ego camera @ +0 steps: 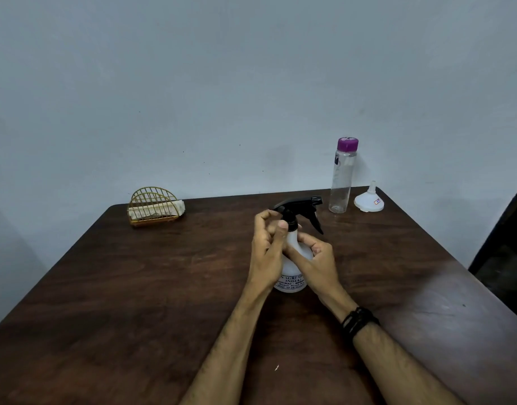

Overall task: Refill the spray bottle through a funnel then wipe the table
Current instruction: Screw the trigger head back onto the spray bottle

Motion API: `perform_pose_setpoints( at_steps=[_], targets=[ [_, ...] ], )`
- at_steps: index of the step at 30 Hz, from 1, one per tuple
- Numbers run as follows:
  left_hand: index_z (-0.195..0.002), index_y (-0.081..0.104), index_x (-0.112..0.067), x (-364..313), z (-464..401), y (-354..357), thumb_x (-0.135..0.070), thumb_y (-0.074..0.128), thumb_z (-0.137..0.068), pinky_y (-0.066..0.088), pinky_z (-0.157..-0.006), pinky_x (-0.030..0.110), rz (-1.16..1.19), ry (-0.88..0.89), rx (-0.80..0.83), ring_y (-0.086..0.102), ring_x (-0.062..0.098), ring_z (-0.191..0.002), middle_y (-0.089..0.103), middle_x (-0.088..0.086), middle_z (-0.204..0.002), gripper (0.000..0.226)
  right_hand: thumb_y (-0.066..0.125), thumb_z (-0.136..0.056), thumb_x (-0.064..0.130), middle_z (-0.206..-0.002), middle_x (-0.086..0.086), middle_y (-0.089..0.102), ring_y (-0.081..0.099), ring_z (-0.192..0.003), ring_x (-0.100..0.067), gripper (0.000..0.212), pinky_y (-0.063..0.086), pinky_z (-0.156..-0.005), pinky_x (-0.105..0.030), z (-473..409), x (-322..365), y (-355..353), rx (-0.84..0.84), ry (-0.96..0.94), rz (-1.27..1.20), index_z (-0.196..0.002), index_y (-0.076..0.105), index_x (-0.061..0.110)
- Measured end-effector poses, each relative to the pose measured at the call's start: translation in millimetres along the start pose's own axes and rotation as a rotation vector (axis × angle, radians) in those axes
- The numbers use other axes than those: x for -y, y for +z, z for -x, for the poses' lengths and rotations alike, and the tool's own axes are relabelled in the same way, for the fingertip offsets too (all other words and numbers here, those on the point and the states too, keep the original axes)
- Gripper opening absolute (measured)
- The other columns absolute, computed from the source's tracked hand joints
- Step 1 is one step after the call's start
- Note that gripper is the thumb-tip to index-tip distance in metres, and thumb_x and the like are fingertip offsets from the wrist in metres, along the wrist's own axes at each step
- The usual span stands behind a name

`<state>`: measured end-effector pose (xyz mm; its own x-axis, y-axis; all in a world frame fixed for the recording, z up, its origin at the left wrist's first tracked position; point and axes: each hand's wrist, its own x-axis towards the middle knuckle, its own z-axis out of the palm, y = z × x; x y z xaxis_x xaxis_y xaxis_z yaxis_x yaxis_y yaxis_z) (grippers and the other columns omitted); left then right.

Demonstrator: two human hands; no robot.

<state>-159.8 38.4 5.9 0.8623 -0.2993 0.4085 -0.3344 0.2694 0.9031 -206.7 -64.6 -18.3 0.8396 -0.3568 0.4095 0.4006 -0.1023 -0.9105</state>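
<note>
A white spray bottle (292,276) with a black trigger head (302,207) stands upright in the middle of the dark wooden table (134,287). My right hand (317,258) wraps around the bottle's body. My left hand (267,244) has its thumb and fingers at the black collar under the trigger head. A clear bottle with a purple cap (342,176) stands at the back right. Beside it a white funnel (369,199) rests upside down, spout up.
A gold wire napkin holder (153,207) with folded white napkins sits at the back left corner. A plain wall rises behind the table. A dark chair or frame (505,252) shows past the table's right edge. A small white speck (277,367) lies near the front.
</note>
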Motion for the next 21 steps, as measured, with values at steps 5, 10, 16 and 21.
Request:
perform_pose_setpoints(
  at_steps=[5,10,16,21],
  targets=[
    [-0.116,0.056,-0.009,1.3,-0.1,0.4,-0.051,0.06,-0.092,0.056,-0.086,0.044,-0.012,0.017,0.001,0.067,0.03,-0.101,0.067,0.019,-0.109,0.048,0.076,-0.084,0.041,-0.105,-0.005,0.079,0.075,-0.102,-0.022,0.039,0.059,-0.091,-0.045,-1.1,-2.9,-2.2,0.012,0.013,-0.001,-0.111,0.076,0.013],
    [-0.119,0.06,-0.008,-0.8,-2.2,-0.8,-0.046,0.063,-0.088,0.056,-0.09,0.038,-0.026,-0.012,0.034,0.068,0.026,-0.106,0.07,0.014,-0.111,0.049,0.072,-0.087,0.026,-0.103,-0.004,0.079,0.075,-0.1,-0.018,0.03,0.059,-0.085,-0.031,-0.8,-0.5,-2.8,0.022,0.062,-0.049,-0.112,0.075,0.009],
    [-0.122,0.062,-0.008,-2.0,-1.4,-4.3,-0.034,0.06,-0.097,0.055,-0.092,0.036,-0.036,-0.02,0.068,0.067,0.024,-0.108,0.07,0.01,-0.113,0.036,0.07,-0.091,0.013,-0.103,-0.003,0.079,0.075,-0.099,-0.018,0.022,0.059,-0.081,-0.025,-0.1,0.1,-3.7,0.036,0.107,-0.071,-0.113,0.074,0.011],
    [-0.119,0.057,-0.01,-3.9,-0.1,-0.4,-0.037,0.069,-0.089,0.055,-0.089,0.034,-0.015,-0.037,0.024,0.067,0.025,-0.106,0.069,0.015,-0.112,0.042,0.071,-0.087,0.027,-0.104,-0.001,0.079,0.075,-0.1,-0.017,0.032,0.058,-0.082,-0.024,1.2,4.8,-2.3,0.037,0.125,-0.078,-0.114,0.073,0.01]
  ],
)
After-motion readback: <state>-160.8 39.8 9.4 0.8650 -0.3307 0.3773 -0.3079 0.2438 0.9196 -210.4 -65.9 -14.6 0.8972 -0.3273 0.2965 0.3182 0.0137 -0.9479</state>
